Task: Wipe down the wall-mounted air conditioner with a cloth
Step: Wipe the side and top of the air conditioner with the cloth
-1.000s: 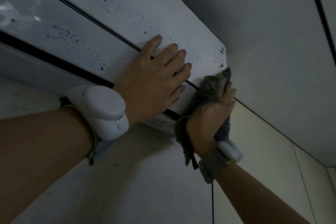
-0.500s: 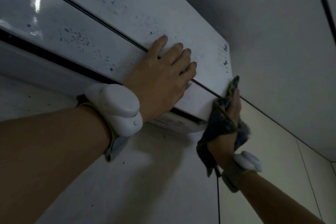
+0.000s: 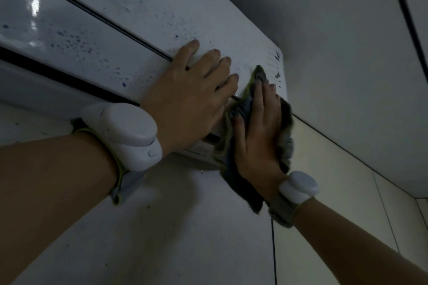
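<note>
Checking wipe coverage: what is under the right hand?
Under the right hand lies a dark grey cloth, pressed flat on the white air conditioner at its end corner. The surface beneath is covered.

White air conditioner (blue-speckled); grey cloth, green-edged.

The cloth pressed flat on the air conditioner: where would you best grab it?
Take the loose dark tail of the cloth hanging below the right hand, coming from underneath. It dangles free of the air conditioner; the rest is pinned flat.
</note>
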`<state>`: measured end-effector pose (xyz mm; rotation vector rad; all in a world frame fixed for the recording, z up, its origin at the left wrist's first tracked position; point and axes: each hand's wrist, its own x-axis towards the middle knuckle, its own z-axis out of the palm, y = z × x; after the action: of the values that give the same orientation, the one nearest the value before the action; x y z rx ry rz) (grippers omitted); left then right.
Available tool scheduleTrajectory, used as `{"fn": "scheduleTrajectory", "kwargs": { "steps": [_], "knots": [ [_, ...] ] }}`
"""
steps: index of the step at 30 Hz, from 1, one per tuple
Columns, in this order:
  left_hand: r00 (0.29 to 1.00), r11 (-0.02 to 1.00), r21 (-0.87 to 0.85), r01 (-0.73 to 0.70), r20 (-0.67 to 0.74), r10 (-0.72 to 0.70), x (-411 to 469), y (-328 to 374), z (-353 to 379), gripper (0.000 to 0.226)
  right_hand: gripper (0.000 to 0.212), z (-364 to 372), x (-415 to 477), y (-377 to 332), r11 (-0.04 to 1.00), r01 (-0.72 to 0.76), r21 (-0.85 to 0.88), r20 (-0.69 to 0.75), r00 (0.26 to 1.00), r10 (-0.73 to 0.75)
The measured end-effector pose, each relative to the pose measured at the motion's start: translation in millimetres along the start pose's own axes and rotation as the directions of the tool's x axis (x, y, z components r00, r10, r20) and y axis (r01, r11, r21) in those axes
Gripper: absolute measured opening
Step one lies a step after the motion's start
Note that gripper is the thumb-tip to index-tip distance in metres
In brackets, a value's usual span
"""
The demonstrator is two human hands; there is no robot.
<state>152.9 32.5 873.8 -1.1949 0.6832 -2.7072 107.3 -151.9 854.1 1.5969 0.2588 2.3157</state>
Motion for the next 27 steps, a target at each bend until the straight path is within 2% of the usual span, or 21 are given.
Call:
{"fn": "scheduleTrajectory", "kwargs": {
  "steps": [2, 5, 7, 9, 10, 12, 15, 17, 18, 19, 21, 22, 27],
  "knots": [
    [1.000, 1.000, 0.012, -0.009, -0.008, 0.009, -1, -1, -1, 0.048, 0.062, -3, -6, 18, 0.999, -0.007, 0.033, -0.004, 1.000, 0.007],
    [0.999, 0.999, -0.008, 0.039, -0.007, -0.039, 1, 8, -3, 0.046, 0.058, 6, -15, 21, 0.964, -0.250, 0.089, -0.134, 0.956, 0.260],
    [0.998, 0.997, -0.030, 0.068, -0.004, -0.068, 4, 12, -6, 0.045, 0.055, 10, -13, 14, 0.858, -0.465, 0.218, -0.177, 0.845, 0.504],
    [0.997, 0.997, -0.023, 0.070, -0.009, -0.071, 5, 9, -7, 0.044, 0.057, 16, -7, 16, 0.623, -0.656, 0.426, -0.064, 0.665, 0.744],
    [0.998, 0.998, -0.009, 0.063, -0.006, -0.063, 6, 7, -7, 0.045, 0.062, 19, -5, 14, 0.533, -0.692, 0.486, 0.010, 0.615, 0.789],
    [0.999, 0.998, 0.039, 0.045, 0.025, -0.046, 7, 4, -7, 0.046, 0.065, 22, -10, 6, 0.546, -0.718, 0.431, 0.085, 0.634, 0.768],
    [0.997, 0.995, 0.100, 0.016, 0.078, -0.024, 5, 7, -9, 0.048, 0.067, 29, -15, -16, 0.657, -0.712, 0.248, -0.061, 0.665, 0.744],
    [0.990, 0.992, 0.123, 0.005, 0.138, -0.022, 8, 6, -15, 0.052, 0.068, 24, -8, -36, 0.595, -0.783, 0.182, -0.112, 0.585, 0.803],
    [0.986, 0.990, 0.139, -0.002, 0.167, -0.021, 8, 6, -17, 0.054, 0.070, 21, -6, -44, 0.595, -0.789, 0.150, -0.116, 0.584, 0.803],
    [0.982, 0.989, 0.148, -0.009, 0.188, -0.019, 8, 6, -18, 0.054, 0.072, 18, -9, -51, 0.646, -0.756, 0.106, -0.104, 0.637, 0.763],
    [0.980, 0.993, 0.120, 0.001, 0.200, -0.025, 10, 6, -20, 0.053, 0.073, 15, -19, -60, 0.795, -0.607, -0.006, -0.052, 0.794, 0.606],
    [0.978, 0.995, 0.103, 0.010, 0.206, -0.031, 9, 5, -22, 0.053, 0.073, 17, -24, -65, 0.839, -0.545, 0.004, -0.028, 0.838, 0.544],
    [0.957, 0.996, 0.089, -0.024, 0.291, -0.003, 7, -6, -26, 0.053, 0.074, 6, -28, -39, 0.920, -0.382, 0.087, 0.078, 0.923, 0.376]
  ]
}}
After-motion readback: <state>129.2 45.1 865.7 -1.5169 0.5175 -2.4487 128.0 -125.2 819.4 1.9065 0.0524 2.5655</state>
